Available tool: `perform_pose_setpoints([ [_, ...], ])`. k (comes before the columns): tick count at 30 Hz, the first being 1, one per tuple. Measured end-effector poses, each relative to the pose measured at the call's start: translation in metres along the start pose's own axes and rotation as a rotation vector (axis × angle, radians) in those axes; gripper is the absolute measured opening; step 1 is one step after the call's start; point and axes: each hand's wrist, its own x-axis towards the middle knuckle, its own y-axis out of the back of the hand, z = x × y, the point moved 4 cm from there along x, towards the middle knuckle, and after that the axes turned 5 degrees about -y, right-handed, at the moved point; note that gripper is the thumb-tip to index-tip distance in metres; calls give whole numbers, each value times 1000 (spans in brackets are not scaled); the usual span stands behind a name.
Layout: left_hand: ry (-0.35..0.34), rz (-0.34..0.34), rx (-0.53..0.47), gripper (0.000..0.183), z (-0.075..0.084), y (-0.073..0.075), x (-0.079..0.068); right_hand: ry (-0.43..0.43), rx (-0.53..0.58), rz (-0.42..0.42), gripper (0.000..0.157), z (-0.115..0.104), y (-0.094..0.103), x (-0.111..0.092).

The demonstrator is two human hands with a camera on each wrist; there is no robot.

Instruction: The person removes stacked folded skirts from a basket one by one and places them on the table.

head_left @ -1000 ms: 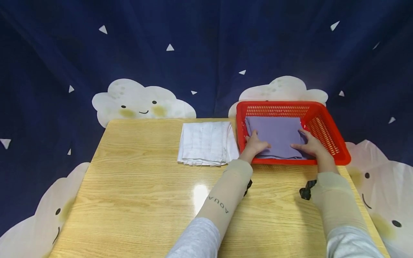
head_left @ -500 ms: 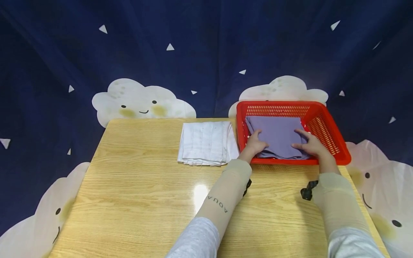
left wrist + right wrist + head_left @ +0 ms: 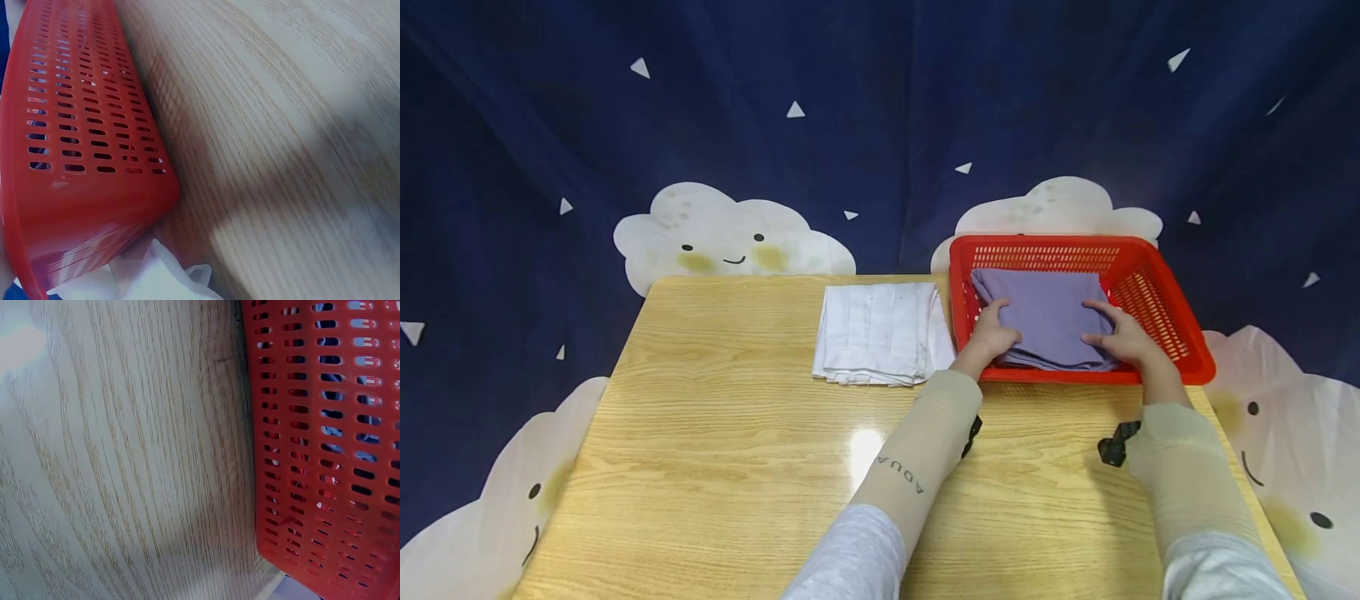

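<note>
A folded purple cloth [image 3: 1048, 317] lies inside the red basket [image 3: 1195, 365], in the head view. At the cloth's left side my left hand [image 3: 995, 332] grips the edge, its thumb spread over the top. My right hand [image 3: 1126, 337] holds the opposite side, with thumb and forefinger on top of the fabric. The remaining fingers of both hands are mostly hidden. Both wrist views look past the hands at the basket's slotted wall, seen as a red wall [image 3: 81, 119] on the left and a red wall [image 3: 312, 444] on the right.
A folded white cloth [image 3: 880, 333] lies on the wooden table [image 3: 722, 433], close to the basket's left side. The basket stands at the table's far right. Behind hangs a dark blue curtain [image 3: 887, 100] with clouds. Basket rims surround both hands.
The purple cloth looks drawn in at its left and right sides, baring more of the basket inside. My hands have shifted only slightly; the basket and white cloth stay put.
</note>
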Motion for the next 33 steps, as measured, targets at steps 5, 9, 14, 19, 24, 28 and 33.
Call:
perform_pose_setpoints([
  [5, 69, -25, -81, 79, 32, 23, -28, 2, 28, 21, 66, -1, 1, -1],
  [9, 77, -16, -104, 79, 64, 45, -56, 0, 40, 34, 64, -3, 2, -2],
  [14, 72, -14, -89, 76, 82, 58, -71, 4, 57, 50, 63, -7, 3, -5],
  [19, 13, -23, -119, 76, 83, 58, -72, 10, 89, 73, 61, -13, 7, -11],
  [24, -27, -39, -166, 77, 83, 60, -72, 13, 114, 87, 62, -18, 10, -17],
  [28, -51, -37, -184, 75, 85, 62, -73, 27, 127, 106, 63, -20, 12, -21],
  [33, -76, -28, -212, 73, 86, 65, -75, 41, 149, 142, 64, -23, 15, -26],
])
